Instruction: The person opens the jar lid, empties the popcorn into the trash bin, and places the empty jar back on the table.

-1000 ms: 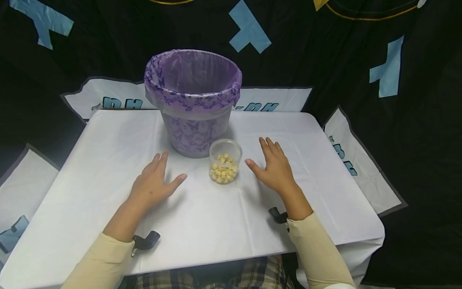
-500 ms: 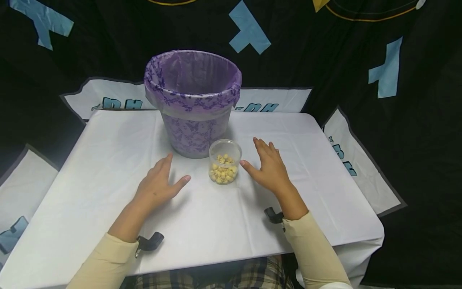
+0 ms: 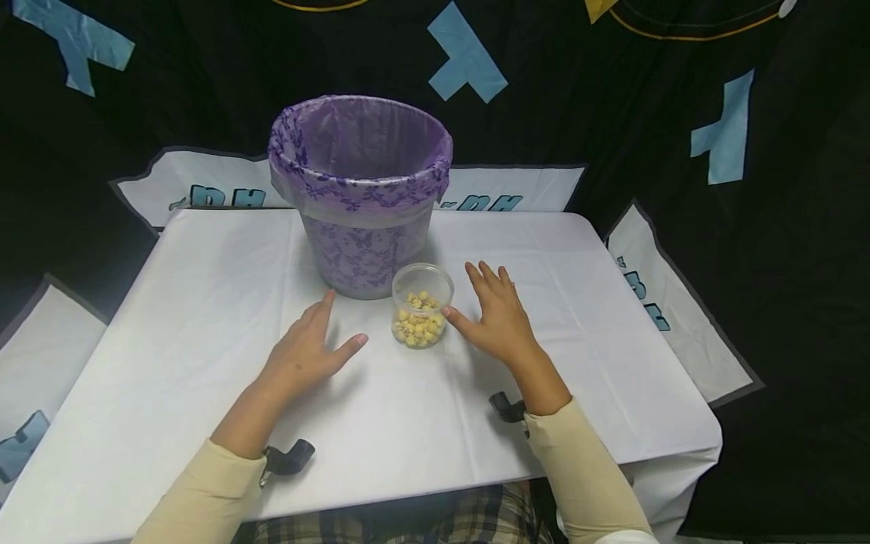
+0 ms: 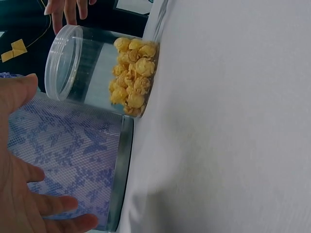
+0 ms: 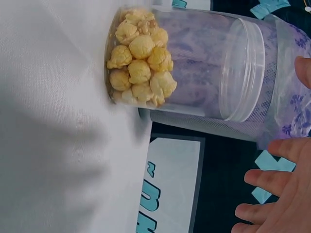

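A clear plastic jar (image 3: 421, 306) stands upright on the white table, its lower half filled with yellow popcorn (image 5: 141, 58). To its right is my right hand (image 3: 499, 321), fingers spread, the thumb tip overlapping the jar's edge in the head view. My left hand (image 3: 306, 359) hovers left of the jar with fingers extended and thumb pointing toward it, a gap between them. Behind the jar stands a purple patterned trash bin (image 3: 367, 249), its mouth lined with a purple floral bag (image 3: 306, 170). Neither hand holds anything.
The white cloth-covered table (image 3: 204, 317) reaches back to a black curtain (image 3: 530, 91) with blue tape pieces (image 3: 469, 57). A dark camera mount sits at each wrist, such as the left mount (image 3: 291, 458).
Both hands have moved inward toward the jar, the right one leftward and the left one rightward. The jar and the bin stay in place.
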The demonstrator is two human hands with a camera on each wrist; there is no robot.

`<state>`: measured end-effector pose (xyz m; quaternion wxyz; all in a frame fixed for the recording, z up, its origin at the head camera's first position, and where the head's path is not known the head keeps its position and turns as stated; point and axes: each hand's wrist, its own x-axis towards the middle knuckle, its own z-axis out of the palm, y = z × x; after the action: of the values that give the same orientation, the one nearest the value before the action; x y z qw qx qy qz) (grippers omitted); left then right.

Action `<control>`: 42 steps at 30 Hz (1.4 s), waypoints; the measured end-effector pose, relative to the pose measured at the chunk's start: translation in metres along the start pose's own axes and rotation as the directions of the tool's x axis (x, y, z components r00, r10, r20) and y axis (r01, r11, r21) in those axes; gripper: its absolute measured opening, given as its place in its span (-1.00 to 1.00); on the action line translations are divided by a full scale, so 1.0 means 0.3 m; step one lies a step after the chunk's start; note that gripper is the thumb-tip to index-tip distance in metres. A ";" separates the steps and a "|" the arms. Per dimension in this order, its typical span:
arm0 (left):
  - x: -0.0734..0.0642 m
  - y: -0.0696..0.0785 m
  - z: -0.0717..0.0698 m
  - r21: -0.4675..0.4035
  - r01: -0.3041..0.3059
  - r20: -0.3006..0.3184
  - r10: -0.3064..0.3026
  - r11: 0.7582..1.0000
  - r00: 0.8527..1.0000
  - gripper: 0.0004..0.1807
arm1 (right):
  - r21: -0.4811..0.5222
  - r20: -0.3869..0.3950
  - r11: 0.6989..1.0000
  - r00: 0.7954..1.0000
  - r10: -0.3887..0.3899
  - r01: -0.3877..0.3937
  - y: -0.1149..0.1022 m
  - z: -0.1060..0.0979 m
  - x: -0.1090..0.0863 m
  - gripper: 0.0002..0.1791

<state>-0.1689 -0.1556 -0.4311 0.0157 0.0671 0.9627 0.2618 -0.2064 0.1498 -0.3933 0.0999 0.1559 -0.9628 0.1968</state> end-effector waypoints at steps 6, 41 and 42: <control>0.013 0.015 0.014 -0.016 -0.031 -0.008 0.031 0.999 0.999 0.12 | 0.008 0.013 1.000 1.000 0.004 -0.004 -0.013 0.015 0.005 -0.03; 0.058 0.089 0.092 -0.068 -0.089 0.026 0.091 0.994 0.996 0.19 | 0.045 0.040 0.999 0.999 -0.003 0.001 -0.055 0.075 0.023 -0.01; 0.058 0.091 0.095 -0.070 -0.091 0.021 0.093 0.993 0.995 0.18 | 0.042 0.043 0.999 0.999 -0.004 0.002 -0.057 0.076 0.024 -0.01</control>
<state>-0.1811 -0.1156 -0.4416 0.0179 0.1139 0.9486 0.2946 -0.2102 0.1236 -0.4061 0.0761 0.1634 -0.9601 0.2136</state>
